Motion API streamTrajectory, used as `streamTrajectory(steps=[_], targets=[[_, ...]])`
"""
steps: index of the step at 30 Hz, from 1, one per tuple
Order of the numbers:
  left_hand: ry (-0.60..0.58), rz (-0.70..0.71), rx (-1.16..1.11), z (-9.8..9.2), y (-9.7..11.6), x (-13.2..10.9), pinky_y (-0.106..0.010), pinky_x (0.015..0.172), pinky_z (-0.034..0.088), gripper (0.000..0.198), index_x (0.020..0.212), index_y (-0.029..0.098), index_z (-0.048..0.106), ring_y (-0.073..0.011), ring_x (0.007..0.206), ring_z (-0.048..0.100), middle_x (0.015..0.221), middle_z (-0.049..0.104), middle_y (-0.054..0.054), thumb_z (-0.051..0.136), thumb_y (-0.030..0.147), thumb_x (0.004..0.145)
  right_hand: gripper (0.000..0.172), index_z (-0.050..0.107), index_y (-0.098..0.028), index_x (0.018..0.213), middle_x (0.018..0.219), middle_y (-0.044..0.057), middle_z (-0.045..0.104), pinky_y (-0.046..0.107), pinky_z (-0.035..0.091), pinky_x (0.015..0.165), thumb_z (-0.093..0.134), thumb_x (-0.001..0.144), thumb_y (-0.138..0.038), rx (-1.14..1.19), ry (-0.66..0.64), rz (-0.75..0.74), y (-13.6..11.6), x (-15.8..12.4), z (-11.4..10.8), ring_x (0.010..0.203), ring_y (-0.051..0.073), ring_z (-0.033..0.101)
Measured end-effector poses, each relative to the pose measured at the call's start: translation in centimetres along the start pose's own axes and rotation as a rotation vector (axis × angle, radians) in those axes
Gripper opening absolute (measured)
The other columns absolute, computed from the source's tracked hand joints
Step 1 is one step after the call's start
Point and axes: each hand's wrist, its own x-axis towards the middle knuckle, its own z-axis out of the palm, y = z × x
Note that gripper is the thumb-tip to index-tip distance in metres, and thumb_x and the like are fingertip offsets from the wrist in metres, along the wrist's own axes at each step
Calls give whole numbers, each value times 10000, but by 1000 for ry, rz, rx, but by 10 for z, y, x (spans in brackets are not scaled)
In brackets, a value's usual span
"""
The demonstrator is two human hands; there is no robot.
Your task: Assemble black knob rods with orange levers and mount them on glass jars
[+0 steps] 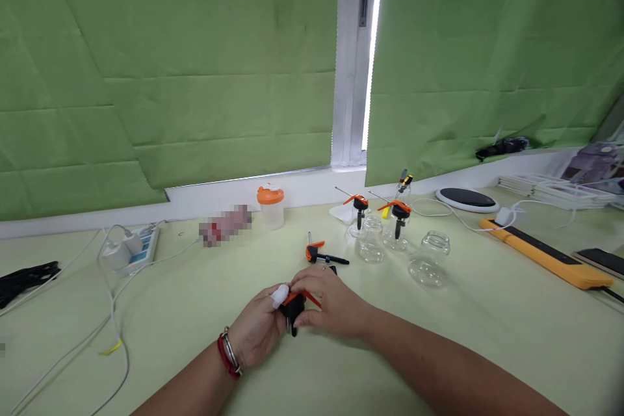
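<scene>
Between my two hands is a black and orange spray pump head, held just above the table near its front. My left hand, with a white wrap on the thumb, is closed around its left side. My right hand closes its fingers and thumb on its right side, by the red-orange lever. Parts of the head are hidden behind my fingers. Just beyond my hands lies a similar orange and black spray head on its side. Clear round bottles stand to the right of it.
Two assembled spray bottles with thin spouts stand behind an open clear bottle. An orange-lidded cup is at the back. White cables and a power strip lie left; a yellow-orange bar lies right.
</scene>
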Motion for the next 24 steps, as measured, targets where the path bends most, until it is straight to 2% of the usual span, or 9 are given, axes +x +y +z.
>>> streamTrajectory(steps=[3,6,9,12,18,24], targets=[[123,27,61,-3,8,2,-294,654,462,209,907,117,678,-163,670,580,794,643,-76,585,266,795,205,595,-200,998,1029,58,617,310,390,875,569,809,-276,-8,192,113,9,4,-13,985,178,535],[253,77,79,-7,15,5,-291,651,485,194,891,107,677,-154,651,586,826,648,-85,552,212,787,159,578,-197,950,942,43,624,263,422,715,469,836,-212,-118,311,333,25,6,-25,819,150,558],[373,73,57,-10,18,8,-279,639,503,193,855,100,669,-147,630,591,789,644,-85,491,145,795,114,583,-197,811,763,17,626,238,370,565,475,819,-231,-277,221,574,42,4,-30,654,138,541],[408,55,55,-12,18,11,-258,607,509,195,845,98,659,-142,603,594,745,634,-79,472,106,788,134,560,-201,698,665,2,611,223,310,508,503,799,-268,-392,90,710,50,3,-30,615,138,538],[403,90,63,-16,14,13,-308,689,539,184,827,102,645,-162,676,610,785,640,-93,469,68,786,69,550,-197,712,747,32,632,228,273,500,556,743,-258,-557,-43,739,46,4,-24,673,171,567],[405,95,90,-18,16,12,-300,670,539,182,866,94,624,-167,656,627,795,653,-104,454,85,804,32,567,-191,741,785,65,631,242,293,522,578,726,-217,-536,-72,723,52,-1,-19,717,195,580]])
